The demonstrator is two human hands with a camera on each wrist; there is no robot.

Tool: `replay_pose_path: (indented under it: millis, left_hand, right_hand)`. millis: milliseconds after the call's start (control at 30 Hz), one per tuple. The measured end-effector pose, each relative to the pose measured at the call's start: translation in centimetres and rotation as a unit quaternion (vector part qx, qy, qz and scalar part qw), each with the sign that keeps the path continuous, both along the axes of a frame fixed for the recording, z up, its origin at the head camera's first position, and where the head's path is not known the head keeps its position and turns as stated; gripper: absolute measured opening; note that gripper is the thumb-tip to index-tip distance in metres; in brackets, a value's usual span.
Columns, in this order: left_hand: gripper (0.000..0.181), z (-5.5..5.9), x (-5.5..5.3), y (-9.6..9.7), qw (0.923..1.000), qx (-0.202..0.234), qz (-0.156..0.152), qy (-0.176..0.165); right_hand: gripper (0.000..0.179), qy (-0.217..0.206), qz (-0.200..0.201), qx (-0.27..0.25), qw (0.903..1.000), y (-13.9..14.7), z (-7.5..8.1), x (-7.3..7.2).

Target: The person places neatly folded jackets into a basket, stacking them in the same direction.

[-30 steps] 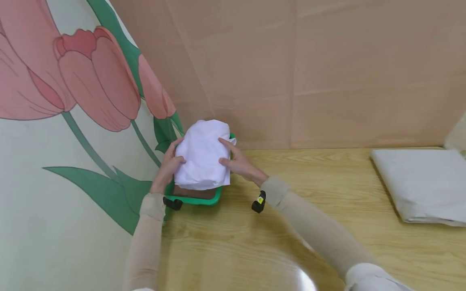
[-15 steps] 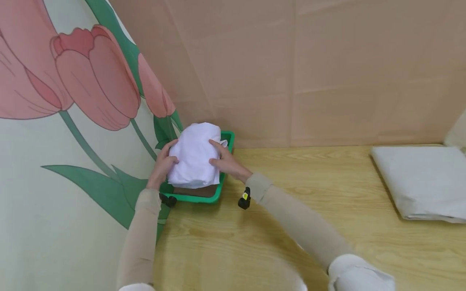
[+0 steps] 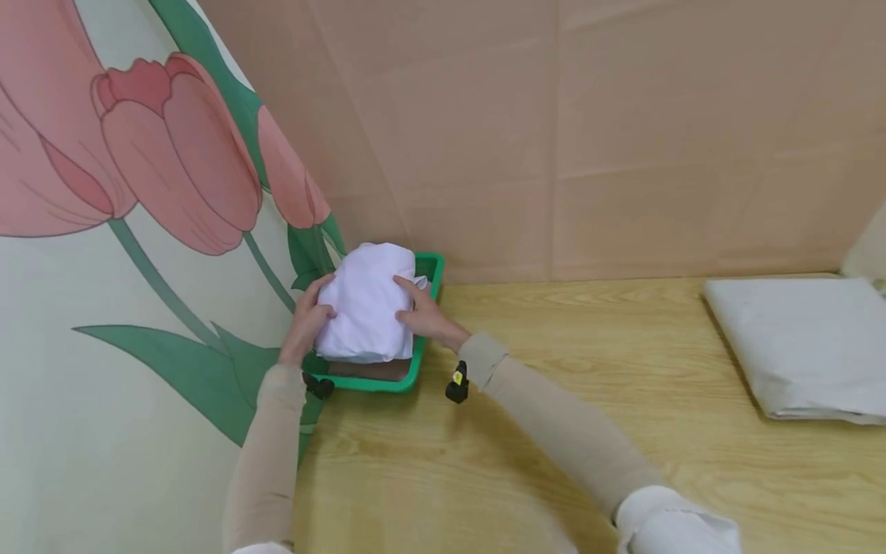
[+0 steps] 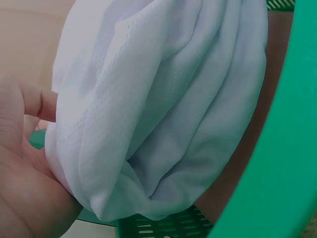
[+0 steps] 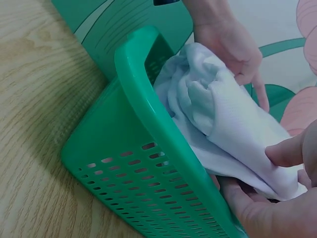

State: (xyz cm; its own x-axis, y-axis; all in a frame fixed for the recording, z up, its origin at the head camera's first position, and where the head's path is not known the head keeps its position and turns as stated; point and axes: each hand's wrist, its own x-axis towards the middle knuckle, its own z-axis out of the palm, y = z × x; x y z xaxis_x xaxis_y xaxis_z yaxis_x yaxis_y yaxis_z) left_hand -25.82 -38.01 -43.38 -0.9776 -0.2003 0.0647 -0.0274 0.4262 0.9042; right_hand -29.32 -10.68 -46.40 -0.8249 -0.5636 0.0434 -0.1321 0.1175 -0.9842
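A folded white cloth point(image 3: 365, 304), bundled in thick layers, sits over the opening of a green plastic basket point(image 3: 418, 362) with slotted walls. My left hand point(image 3: 303, 319) holds the cloth at its left side, thumb on top. At the right side my right hand point(image 3: 425, 314) grips it, thumb on top and fingers underneath. The right wrist view shows the cloth's lower part point(image 5: 198, 109) inside the basket's rim point(image 5: 143, 104). In the left wrist view its loose folds point(image 4: 163, 124) face the camera. Something flat and brown point(image 3: 367, 371) shows beneath the cloth in the basket.
The basket stands in the corner on a wooden tabletop point(image 3: 554, 362), close to a wall painted with tulips point(image 3: 173, 154). A brown sheet point(image 3: 623, 138) covers the back. On the right lies a folded pale grey-white fabric point(image 3: 796, 346).
Both hands have moved left and slightly down with the white cloth, so more of the basket's right rim shows. Over the last half second they have shifted only a little.
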Motion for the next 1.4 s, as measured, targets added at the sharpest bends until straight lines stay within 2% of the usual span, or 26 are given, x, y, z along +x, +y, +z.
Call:
replay_pose_path:
  millis: [200,333,433,567,667,767,1000,1233,1400]
  left_hand:
    - [0.083,-0.5,-0.1,-0.2,0.9998,-0.018,0.007,0.0]
    - [0.08,-1.0,0.1,-0.3,0.9985,-0.053,0.009,-0.011]
    - [0.075,-1.2,0.3,-0.1,0.9977,-0.066,0.009,-0.013]
    - [0.072,-1.2,0.1,0.4,0.9984,-0.056,0.007,-0.004]
    - [0.072,-1.0,-0.1,0.8,0.9987,-0.051,0.005,0.005]
    - [0.071,-0.8,-0.1,1.0,0.9988,-0.048,0.001,0.008]
    - [0.068,-0.7,0.4,2.1,0.9977,-0.062,-0.02,-0.021]
    - [0.054,-0.9,0.4,3.7,0.9968,-0.076,-0.024,-0.006]
    - [0.055,-0.9,0.1,5.4,0.9968,-0.076,-0.026,0.005]
  right_hand:
    - [0.073,-0.003,0.008,-0.001,1.0,-0.1,-0.1,0.1]
    - [0.073,0.002,0.025,0.034,0.9991,0.2,0.1,0.7]
    - [0.072,0.024,0.042,0.071,0.9963,0.3,0.5,1.1]
    - [0.071,0.058,0.051,0.096,0.9924,0.4,0.9,1.5]
    - [0.07,0.065,0.05,0.1,0.9916,0.4,1.1,1.7]
    - [0.069,0.06,0.049,0.093,0.9927,0.4,1.2,1.7]
    - [0.065,0.037,0.035,0.072,0.9961,1.4,1.0,1.7]
    - [0.061,0.044,0.021,0.037,0.9981,3.2,0.5,1.4]
    - [0.06,0.051,0.003,0.019,0.9985,4.5,-0.1,1.1]
